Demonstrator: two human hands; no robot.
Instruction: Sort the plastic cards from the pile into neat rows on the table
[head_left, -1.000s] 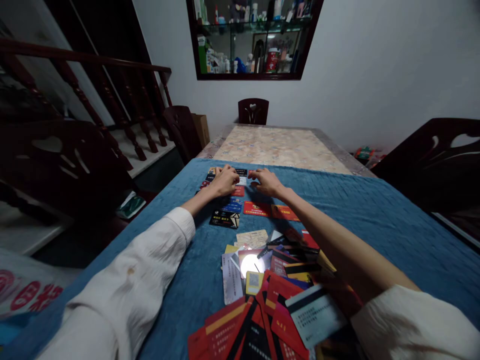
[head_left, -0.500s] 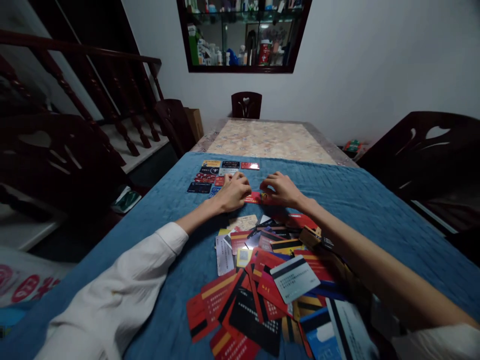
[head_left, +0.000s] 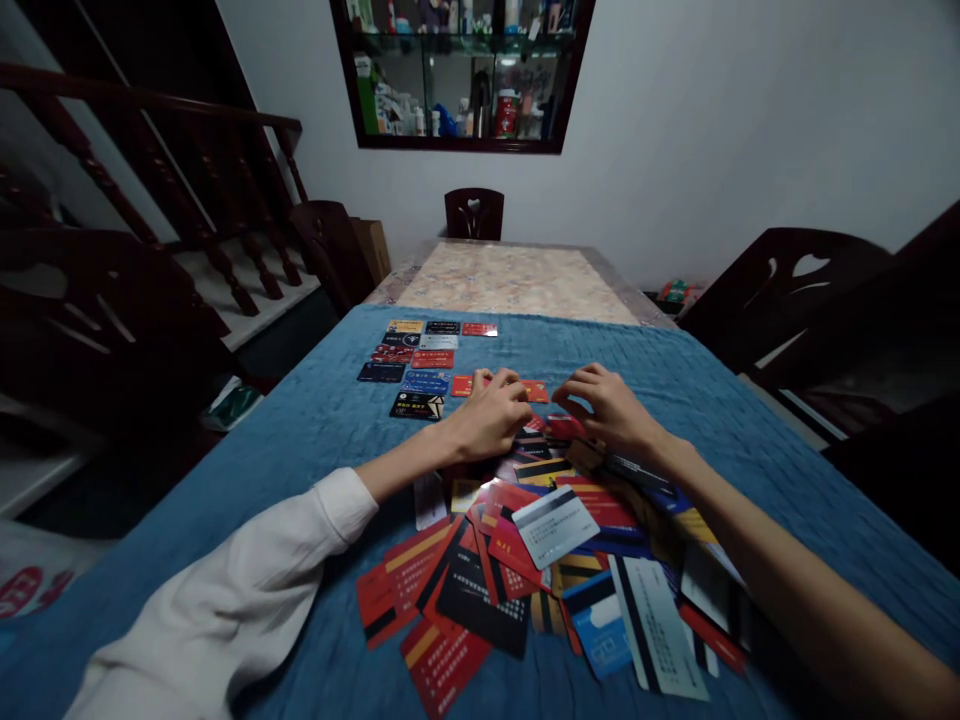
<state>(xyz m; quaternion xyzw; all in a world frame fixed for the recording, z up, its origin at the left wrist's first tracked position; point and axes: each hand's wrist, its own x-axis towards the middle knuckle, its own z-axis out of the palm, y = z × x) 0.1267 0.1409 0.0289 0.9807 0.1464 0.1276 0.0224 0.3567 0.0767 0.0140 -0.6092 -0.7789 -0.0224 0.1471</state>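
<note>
My left hand (head_left: 489, 418) hovers with bent, slightly parted fingers over the far edge of a loose heap of cards (head_left: 480, 600). No card shows in its fingers, though its thumb side is partly hidden. My right hand (head_left: 613, 408) is at the heap's far right edge, thumb and fingers apart around nothing, close to a red card (head_left: 564, 427). Just beyond my left hand lies a red card (head_left: 534, 390), with another red card (head_left: 460, 386) at its left. Both are partly covered by that hand or near it. A silver card (head_left: 555, 525) tops the heap.
Farther left, several cards lie face up in rough columns, among them a blue card (head_left: 426, 382) and a black card (head_left: 416, 405). A blue cloth (head_left: 300, 560) covers the near table. Dark wooden chairs (head_left: 474, 213) stand around it; a stair railing (head_left: 150, 100) runs at the left.
Both hands have drawn back from the red cards beyond the heap to the heap's far edge. My right hand has also shifted right, away from the left. The view has turned slightly.
</note>
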